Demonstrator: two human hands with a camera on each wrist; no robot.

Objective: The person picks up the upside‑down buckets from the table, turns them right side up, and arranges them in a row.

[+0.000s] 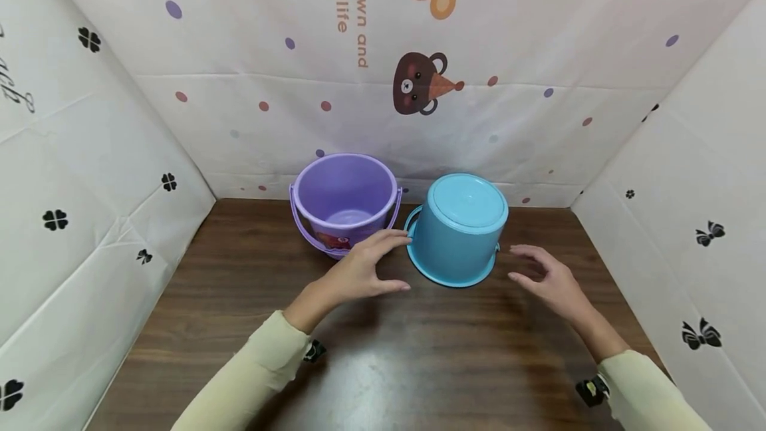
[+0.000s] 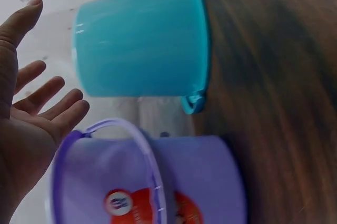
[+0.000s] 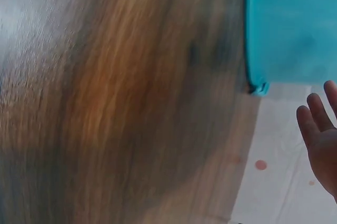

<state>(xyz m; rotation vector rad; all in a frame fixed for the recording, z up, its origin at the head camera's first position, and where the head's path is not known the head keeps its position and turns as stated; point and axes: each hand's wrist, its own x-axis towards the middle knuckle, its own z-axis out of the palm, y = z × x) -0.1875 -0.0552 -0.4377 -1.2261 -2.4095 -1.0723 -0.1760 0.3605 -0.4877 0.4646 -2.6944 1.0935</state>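
A light blue bucket (image 1: 459,235) stands upside down on the table, its base up and its rim on the wood. To its left a purple bucket (image 1: 347,195) stands upright, its handle hanging down in front over a red label. My left hand (image 1: 362,268) is between the two buckets and nearer the camera, thumb spread from the fingers, holding nothing. On the blue bucket's right side my right hand (image 1: 553,285) hovers with loosely bent fingers, apart from it. The left wrist view shows the left palm (image 2: 31,139) facing the blue bucket (image 2: 142,42) across a gap.
The dark wooden table (image 1: 407,364) meets a printed white backdrop (image 1: 251,138) right behind both buckets. White side sheets (image 1: 688,231) with black clover and bow prints bound the table at left and right.
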